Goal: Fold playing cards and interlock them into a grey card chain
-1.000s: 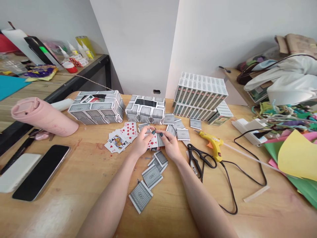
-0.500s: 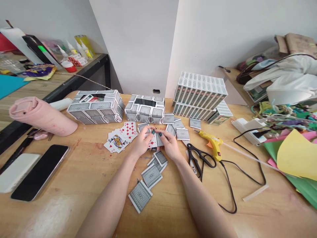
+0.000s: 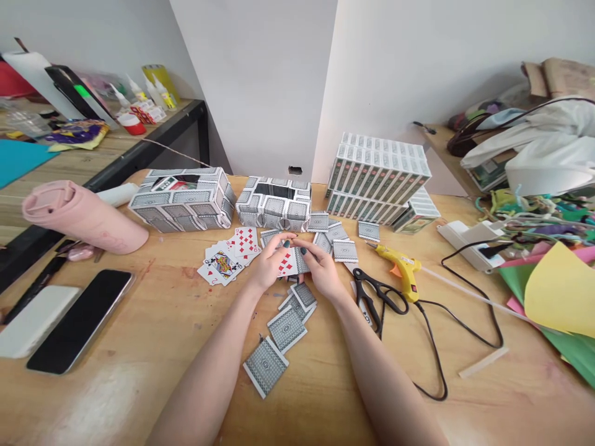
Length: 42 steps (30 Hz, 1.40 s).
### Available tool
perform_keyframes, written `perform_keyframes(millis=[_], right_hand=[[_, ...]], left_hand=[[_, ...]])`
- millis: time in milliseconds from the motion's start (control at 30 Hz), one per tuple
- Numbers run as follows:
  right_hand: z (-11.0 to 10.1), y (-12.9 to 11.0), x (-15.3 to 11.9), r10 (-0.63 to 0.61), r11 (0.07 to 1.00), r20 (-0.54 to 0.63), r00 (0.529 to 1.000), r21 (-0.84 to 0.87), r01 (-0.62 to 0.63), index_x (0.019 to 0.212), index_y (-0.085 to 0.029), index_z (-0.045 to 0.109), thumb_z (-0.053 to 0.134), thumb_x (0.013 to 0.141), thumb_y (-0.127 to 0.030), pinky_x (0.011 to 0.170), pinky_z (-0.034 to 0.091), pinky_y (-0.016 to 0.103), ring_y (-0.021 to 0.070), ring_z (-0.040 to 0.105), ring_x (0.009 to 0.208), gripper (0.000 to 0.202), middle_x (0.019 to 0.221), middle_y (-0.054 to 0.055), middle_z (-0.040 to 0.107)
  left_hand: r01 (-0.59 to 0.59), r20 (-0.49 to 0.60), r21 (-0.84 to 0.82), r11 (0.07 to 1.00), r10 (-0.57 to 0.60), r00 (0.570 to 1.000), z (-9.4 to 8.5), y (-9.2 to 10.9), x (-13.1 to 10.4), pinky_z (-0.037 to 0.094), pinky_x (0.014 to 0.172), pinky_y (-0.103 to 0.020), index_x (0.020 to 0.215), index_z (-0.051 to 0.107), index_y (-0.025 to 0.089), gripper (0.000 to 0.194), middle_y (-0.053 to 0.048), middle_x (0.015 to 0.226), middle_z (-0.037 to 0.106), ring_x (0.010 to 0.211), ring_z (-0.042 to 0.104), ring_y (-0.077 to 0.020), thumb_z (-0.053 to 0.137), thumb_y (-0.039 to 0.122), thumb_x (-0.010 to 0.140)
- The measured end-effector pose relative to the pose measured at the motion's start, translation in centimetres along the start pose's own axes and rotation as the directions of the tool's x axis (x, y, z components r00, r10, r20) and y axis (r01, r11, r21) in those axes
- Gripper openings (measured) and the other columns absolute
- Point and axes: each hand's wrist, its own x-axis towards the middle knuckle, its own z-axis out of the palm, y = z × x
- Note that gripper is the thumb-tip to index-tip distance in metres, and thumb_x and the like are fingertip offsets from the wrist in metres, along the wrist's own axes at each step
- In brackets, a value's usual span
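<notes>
Near the middle of the table, my left hand [image 3: 269, 263] is closed on a playing card [image 3: 287, 262] that shows red diamonds. My right hand [image 3: 320, 266] is closed on a grey-backed card [image 3: 302, 259] beside it. The fingertips of both hands nearly meet above the cards. Several folded grey-backed cards [image 3: 287, 328] lie in a row in front of the hands, and more [image 3: 344, 250] lie behind and to the right. Face-up cards [image 3: 222, 264] are fanned out left of my left hand.
Two card-covered boxes [image 3: 183, 207] [image 3: 274, 214] and stacked card packs [image 3: 379, 176] stand behind. Black scissors [image 3: 381, 296] and a yellow glue gun [image 3: 404, 272] with its cord lie right. A phone [image 3: 81, 322] and pink roll [image 3: 86, 217] are left.
The view has shifted slightly. The fingers of both hands have straightened a little over the cards, and the diamond card shows a bit more.
</notes>
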Motion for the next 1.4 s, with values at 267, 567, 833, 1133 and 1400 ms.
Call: perform_keyframes(millis=[267,567,833,1133,1400], right_hand=[[-0.3,0.0,0.1,-0.031,0.997,-0.142,0.989,0.062,0.040,0.124,-0.026,0.040,0.051,0.084,-0.043,0.042,0.045,0.026,0.0106,0.051,0.043,0.045,0.071,-0.002,0.055],[-0.3,0.4,0.1,-0.022,0.994,-0.120,0.992,0.106,0.035,0.099,-0.028,0.043,0.056,0.080,-0.047,0.036,0.039,0.025,0.0125,0.049,0.038,0.031,0.059,-0.007,0.052],[-0.1,-0.3,0.0,-0.014,0.995,-0.164,0.986,0.098,0.031,0.106,-0.027,0.044,0.061,0.077,-0.040,0.036,0.042,0.025,0.0117,0.050,0.038,0.036,0.063,-0.006,0.056],[-0.3,-0.1,0.5,0.054,0.964,-0.307,0.950,0.263,0.030,0.086,-0.018,0.055,0.068,0.070,-0.035,0.030,0.035,0.021,0.0084,0.045,0.035,0.026,0.056,-0.006,0.053],[-1.2,-0.2,0.6,0.005,0.992,-0.520,0.854,0.109,0.061,0.079,-0.019,0.052,0.066,0.072,-0.039,0.030,0.032,0.021,0.0059,0.040,0.034,0.025,0.062,-0.006,0.053]], left_hand=[[0.065,-0.016,0.019,0.998,-0.065,0.998,-0.3,0.0,0.2,0.040,0.036,-0.021,0.085,0.053,0.017,0.025,0.004,0.053,0.055,0.039,0.052,-0.0111,0.057,0.040,0.078],[0.013,0.040,0.159,0.987,-0.019,0.999,0.1,-0.2,0.0,0.033,0.036,-0.019,0.068,0.051,0.015,0.031,0.004,0.048,0.054,0.036,0.047,-0.0077,0.053,0.044,0.081],[0.008,0.058,0.151,0.988,-0.017,0.998,0.3,0.1,-0.1,0.037,0.038,-0.020,0.068,0.052,0.015,0.031,0.004,0.050,0.055,0.038,0.048,-0.0078,0.052,0.043,0.082],[-0.037,-0.071,0.114,0.993,0.046,0.996,0.3,-0.3,0.0,0.032,0.035,-0.021,0.066,0.053,0.016,0.038,0.002,0.047,0.053,0.035,0.045,-0.0093,0.045,0.049,0.083],[-0.173,-0.395,0.610,0.773,0.486,0.780,-2.7,-0.5,0.6,0.044,0.074,-0.030,0.092,0.062,0.020,0.026,-0.005,0.088,0.062,0.078,0.055,-0.0168,0.046,0.038,0.084]])
